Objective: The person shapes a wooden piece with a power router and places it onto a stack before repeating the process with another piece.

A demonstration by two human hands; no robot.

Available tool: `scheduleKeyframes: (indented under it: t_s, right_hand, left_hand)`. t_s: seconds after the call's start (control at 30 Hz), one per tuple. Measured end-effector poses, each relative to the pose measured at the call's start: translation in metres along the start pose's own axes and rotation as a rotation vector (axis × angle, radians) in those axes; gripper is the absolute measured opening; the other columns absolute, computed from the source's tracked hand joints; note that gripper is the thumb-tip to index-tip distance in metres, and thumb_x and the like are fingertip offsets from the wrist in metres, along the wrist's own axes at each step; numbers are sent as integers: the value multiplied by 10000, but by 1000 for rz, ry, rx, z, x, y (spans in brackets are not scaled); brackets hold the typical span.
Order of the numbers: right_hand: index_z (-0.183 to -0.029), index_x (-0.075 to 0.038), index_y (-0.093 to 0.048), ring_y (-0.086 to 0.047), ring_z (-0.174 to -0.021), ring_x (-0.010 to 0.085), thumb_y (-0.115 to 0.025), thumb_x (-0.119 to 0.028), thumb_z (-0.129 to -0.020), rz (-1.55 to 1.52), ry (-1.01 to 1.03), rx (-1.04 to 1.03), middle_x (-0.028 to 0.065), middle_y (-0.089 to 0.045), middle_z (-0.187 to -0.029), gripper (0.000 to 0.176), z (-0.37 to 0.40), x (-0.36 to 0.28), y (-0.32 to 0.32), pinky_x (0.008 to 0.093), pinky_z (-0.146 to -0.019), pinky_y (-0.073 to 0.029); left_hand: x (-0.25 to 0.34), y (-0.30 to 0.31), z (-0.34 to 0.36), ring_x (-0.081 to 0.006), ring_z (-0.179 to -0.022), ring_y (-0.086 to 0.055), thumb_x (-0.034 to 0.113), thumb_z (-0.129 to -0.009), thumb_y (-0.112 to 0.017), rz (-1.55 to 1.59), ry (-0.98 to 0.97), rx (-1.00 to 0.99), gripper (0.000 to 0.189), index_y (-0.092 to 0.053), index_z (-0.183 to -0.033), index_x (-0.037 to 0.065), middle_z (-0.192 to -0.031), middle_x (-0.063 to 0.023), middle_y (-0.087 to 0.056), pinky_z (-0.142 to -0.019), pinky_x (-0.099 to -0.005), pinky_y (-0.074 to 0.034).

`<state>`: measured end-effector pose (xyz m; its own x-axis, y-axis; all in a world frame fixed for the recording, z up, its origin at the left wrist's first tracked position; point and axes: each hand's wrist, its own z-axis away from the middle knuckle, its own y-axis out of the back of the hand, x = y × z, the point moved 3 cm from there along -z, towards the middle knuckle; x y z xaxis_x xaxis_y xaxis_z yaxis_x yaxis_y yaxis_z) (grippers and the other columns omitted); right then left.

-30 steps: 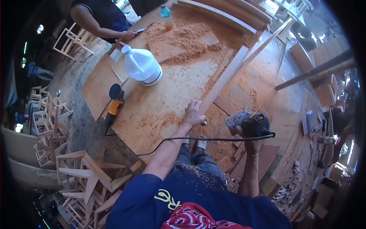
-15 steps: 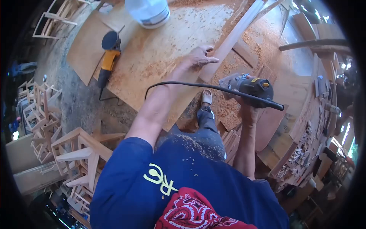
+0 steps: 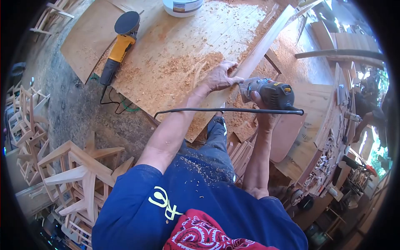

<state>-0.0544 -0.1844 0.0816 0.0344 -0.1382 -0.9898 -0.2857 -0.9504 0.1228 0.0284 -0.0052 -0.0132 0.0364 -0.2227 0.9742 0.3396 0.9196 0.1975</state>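
My right hand (image 3: 265,118) is wrapped round a black trim router (image 3: 278,95) with a clear base plate. The router is tipped on its side, its base right at the near end of a long pale wooden plank (image 3: 263,46). With thumb and fingers at the edge of that same plank, my left hand (image 3: 222,76) holds it near its close end. The thumb tip lies close to the router base. A black power cord (image 3: 216,110) loops from the router across in front of my left forearm.
Sawdust and shavings cover the plywood worktop (image 3: 166,46). A yellow and black angle grinder (image 3: 121,48) lies at its left edge, and a white bucket (image 3: 183,9) stands at the back. Star-shaped wooden frames (image 3: 85,179) are stacked lower left; wood scraps (image 3: 321,166) lie right.
My right hand has brought the router up and left against the plank's end, close to my left hand. My left thumb and fingers have settled on the plank. The view has shifted slightly.
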Motion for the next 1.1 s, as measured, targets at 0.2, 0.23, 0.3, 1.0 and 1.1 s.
scheduleKeyframes:
  t_s: [0.2,0.23,0.3,1.0,1.1]
  right_hand:
    - [-1201,-56,-617,-630,-993,172,-865,-98,-735,29,30,7,42,-656,-1115,529,4,10,-10,355,-925,-511]
    - [-1206,-56,-616,-629,-997,174,-866,-102,-736,59,29,4,43,-655,-1119,535,3,17,-7,355,-928,-509]
    - [-1256,-55,-585,-618,-1029,184,-860,-84,-735,95,15,-10,55,-631,-1153,590,1,26,-3,357,-945,-504]
    - [-1154,-68,-621,-592,-981,161,-855,-108,-755,51,-38,-36,32,-637,-1077,464,-23,15,-14,351,-906,-489]
    - [-1143,-68,-628,-599,-958,156,-855,-120,-752,83,-4,-44,30,-641,-1068,456,-22,21,-12,345,-879,-500]
  left_hand:
    - [-9,-7,-3,-266,-1132,-628,381,-769,-845,-84,-50,40,741,-589,-1324,-39,-1244,-189,-629,-1009,-346,-498]
    - [-12,-7,-5,-266,-1134,-629,365,-770,-845,-44,-32,26,733,-588,-1325,-40,-1247,-188,-629,-1011,-347,-498]
    - [-13,-7,-6,-265,-1141,-629,333,-774,-844,11,7,8,710,-591,-1323,-38,-1247,-184,-632,-1016,-347,-497]
    - [-6,-4,-16,-240,-1031,-685,271,-800,-815,90,133,16,597,-632,-1277,-38,-1160,-185,-697,-945,-341,-537]
    - [-12,-6,-15,-229,-1039,-682,241,-804,-812,167,155,-22,590,-626,-1289,-38,-1150,-177,-705,-952,-341,-534]
